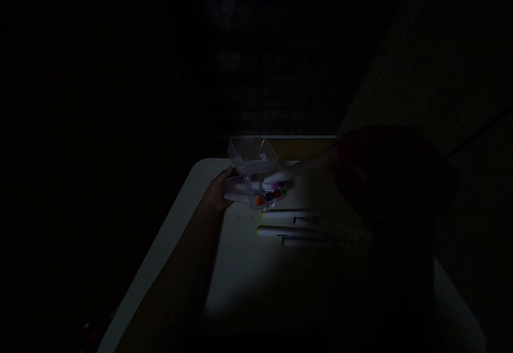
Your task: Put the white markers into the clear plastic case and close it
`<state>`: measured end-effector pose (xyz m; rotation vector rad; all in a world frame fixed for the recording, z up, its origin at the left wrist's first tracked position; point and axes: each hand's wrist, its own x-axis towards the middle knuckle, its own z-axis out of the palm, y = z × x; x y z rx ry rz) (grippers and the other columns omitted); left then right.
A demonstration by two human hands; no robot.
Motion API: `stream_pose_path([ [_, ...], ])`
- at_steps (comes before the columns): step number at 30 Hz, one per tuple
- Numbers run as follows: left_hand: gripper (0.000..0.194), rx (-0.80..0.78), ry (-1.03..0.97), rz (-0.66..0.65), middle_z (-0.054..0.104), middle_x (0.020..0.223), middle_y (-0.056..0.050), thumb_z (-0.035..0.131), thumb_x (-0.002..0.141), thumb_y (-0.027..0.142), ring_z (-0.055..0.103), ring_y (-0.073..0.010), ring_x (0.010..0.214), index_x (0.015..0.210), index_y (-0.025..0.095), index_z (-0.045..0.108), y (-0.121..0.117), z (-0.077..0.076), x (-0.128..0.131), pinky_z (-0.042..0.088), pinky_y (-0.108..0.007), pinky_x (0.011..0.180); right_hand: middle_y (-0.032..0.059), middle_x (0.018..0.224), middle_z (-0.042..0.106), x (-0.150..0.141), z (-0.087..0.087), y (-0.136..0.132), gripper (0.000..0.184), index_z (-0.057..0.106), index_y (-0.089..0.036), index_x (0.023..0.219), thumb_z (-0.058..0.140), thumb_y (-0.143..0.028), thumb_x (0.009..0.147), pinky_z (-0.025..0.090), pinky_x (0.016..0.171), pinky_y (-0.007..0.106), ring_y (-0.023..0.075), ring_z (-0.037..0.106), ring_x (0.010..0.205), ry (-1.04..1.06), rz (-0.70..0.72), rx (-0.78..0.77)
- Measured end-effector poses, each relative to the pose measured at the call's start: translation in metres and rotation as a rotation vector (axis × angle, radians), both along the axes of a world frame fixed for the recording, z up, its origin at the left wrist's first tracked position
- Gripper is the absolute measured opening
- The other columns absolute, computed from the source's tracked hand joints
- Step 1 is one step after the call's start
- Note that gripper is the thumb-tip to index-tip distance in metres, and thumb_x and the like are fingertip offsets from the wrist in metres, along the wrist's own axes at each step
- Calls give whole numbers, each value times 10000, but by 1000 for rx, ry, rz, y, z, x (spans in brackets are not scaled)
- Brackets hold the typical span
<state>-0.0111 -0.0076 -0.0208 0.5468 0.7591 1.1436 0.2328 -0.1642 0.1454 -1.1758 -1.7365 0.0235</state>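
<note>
My left hand (219,190) is wrapped round the left end of a clear plastic case (236,182), which is tilted on its side with its lid (253,154) swung up. Inside lie several white markers with coloured ends, among them an orange one (260,201) and a red one (277,193). Dark and close to the camera, my right hand (385,166) grips a white marker (300,169) whose far tip reaches the case's opening. Deep shadow hides most of the right hand's fingers.
Several white markers lie loose on the pale table right of the case, including one with a yellow end (286,231) and one with a green end (304,243). The table (228,267) has rounded corners. Beyond its far edge the surroundings are nearly black.
</note>
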Motion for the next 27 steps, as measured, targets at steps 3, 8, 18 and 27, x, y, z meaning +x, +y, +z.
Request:
stream_pose_path([
  [3, 208, 3, 7, -1, 672, 687, -63, 607, 751, 280, 616, -158, 552, 838, 97, 657, 2, 0, 2, 481, -259, 533, 18, 848, 673, -6, -4, 5, 91, 599, -204, 884, 574, -261, 817, 528, 684, 250, 135, 641, 781, -93, -27, 92],
  [8, 263, -4, 22, 2, 689, 735, -86, 609, 740, 298, 642, -194, 604, 891, 89, 665, 5, -1, 4, 503, -298, 581, 12, 851, 673, 1, -10, 18, 88, 618, -206, 872, 581, -255, 809, 511, 688, 237, 130, 640, 762, -172, 68, -50],
  [18, 187, 10, 29, 7, 661, 634, -60, 599, 767, 274, 584, -149, 479, 777, 97, 658, 7, 2, 6, 461, -256, 490, -35, 759, 667, 11, -11, 27, 98, 628, -207, 763, 547, -212, 818, 431, 588, 174, 85, 624, 686, -294, 178, -265],
  [27, 213, -2, -7, -42, 680, 678, -79, 606, 755, 286, 612, -166, 524, 834, 95, 658, 9, 1, 4, 468, -262, 509, -3, 852, 672, 16, -22, 38, 160, 633, -210, 888, 520, -314, 844, 436, 664, 230, 125, 622, 780, -373, 211, -483],
])
